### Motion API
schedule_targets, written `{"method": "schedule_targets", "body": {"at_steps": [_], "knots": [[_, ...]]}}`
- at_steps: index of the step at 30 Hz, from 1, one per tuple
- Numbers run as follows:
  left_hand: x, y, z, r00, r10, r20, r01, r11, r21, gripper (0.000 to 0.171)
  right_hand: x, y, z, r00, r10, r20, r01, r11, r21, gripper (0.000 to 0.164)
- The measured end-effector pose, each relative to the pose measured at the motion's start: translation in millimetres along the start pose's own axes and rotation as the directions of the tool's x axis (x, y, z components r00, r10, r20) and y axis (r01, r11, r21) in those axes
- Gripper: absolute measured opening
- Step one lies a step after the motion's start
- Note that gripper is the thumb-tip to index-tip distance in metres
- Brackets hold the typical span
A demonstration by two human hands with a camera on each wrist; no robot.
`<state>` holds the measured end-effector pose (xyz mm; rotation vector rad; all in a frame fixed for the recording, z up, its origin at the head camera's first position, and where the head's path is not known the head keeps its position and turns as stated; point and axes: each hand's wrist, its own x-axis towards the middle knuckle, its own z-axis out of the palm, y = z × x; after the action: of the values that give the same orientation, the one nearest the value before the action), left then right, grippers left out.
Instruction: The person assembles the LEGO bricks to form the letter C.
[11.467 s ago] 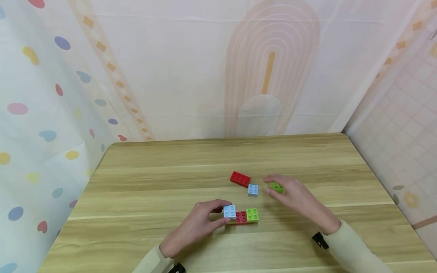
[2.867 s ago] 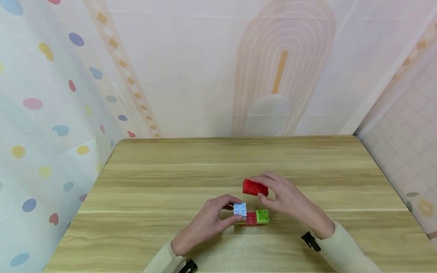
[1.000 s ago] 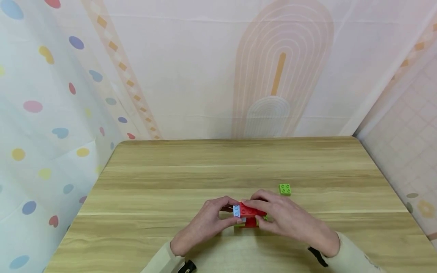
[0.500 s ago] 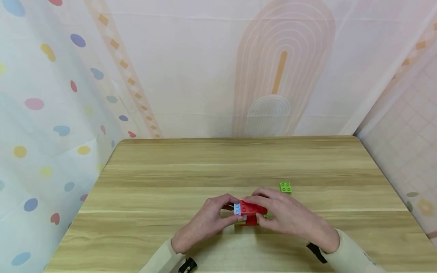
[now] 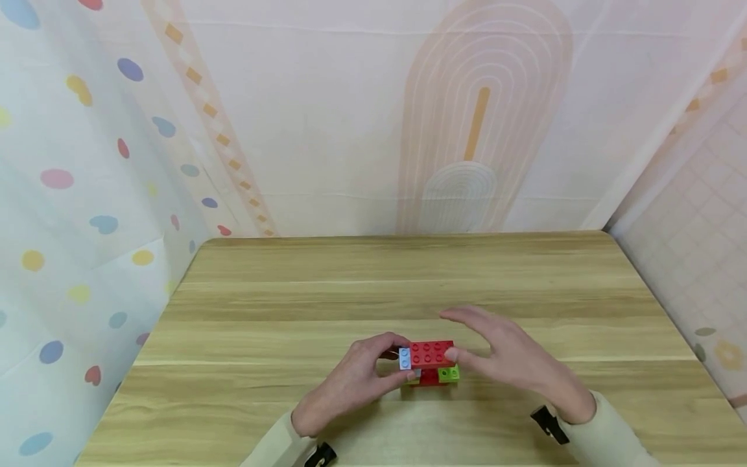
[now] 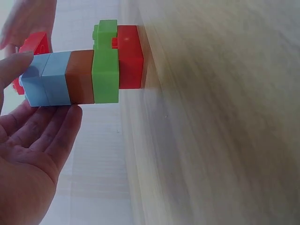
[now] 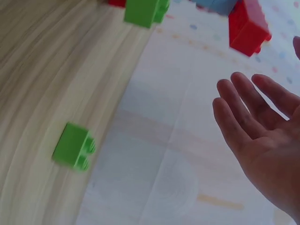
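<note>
My left hand (image 5: 353,379) pinches the light blue bricks (image 6: 50,78) near the top of a small brick tower. Below them in the left wrist view come a brown brick (image 6: 79,76), green bricks (image 6: 106,77) and a red base brick (image 6: 130,57) on the table. A red eight-stud brick (image 5: 430,353) lies across the tower's top, jutting out to the right over a lower green brick (image 5: 449,374). Spread beside it is my right hand (image 5: 516,357), its thumb overlapping the red brick's right end; whether they touch I cannot tell. In the right wrist view that hand's fingers look straight.
A loose green four-stud brick (image 7: 72,147) sits on the wooden table (image 5: 280,292) beyond the tower; the right hand hides it in the head view. A patterned curtain (image 5: 327,117) hangs behind the table's far edge.
Earlier, a loose light blue brick and then the red brick left the table. The right hand brought the red brick onto the tower, and has now let go and opened. The left hand kept its grip.
</note>
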<state>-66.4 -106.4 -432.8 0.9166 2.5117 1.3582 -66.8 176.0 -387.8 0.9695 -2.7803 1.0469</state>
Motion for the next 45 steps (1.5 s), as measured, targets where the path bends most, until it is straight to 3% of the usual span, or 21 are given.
{"method": "schedule_targets", "body": {"at_steps": [9,19,33,45], "knots": [[1.5,6.3,-1.7,1.000,-0.004,0.005,0.003,1.000,0.012,0.054,-1,25,-7,0.997,0.035,-0.070,-0.033,0.999,0.039,0.040],[5.8,15.2,0.7,0.993,0.094,-0.067,-0.094,0.996,0.010,0.036,1,49,-12,0.992,0.067,-0.110,-0.068,0.998,-0.005,0.042],[8.1,14.3,-0.9,0.991,0.120,-0.058,-0.119,0.993,0.020,0.029,5,76,-19,0.982,0.188,-0.015,-0.189,0.982,-0.026,0.049],[9.5,15.6,-1.2,0.993,0.104,-0.047,-0.104,0.995,0.003,0.029,0,95,-20,0.971,0.226,0.078,-0.222,0.973,-0.058,0.058]]}}
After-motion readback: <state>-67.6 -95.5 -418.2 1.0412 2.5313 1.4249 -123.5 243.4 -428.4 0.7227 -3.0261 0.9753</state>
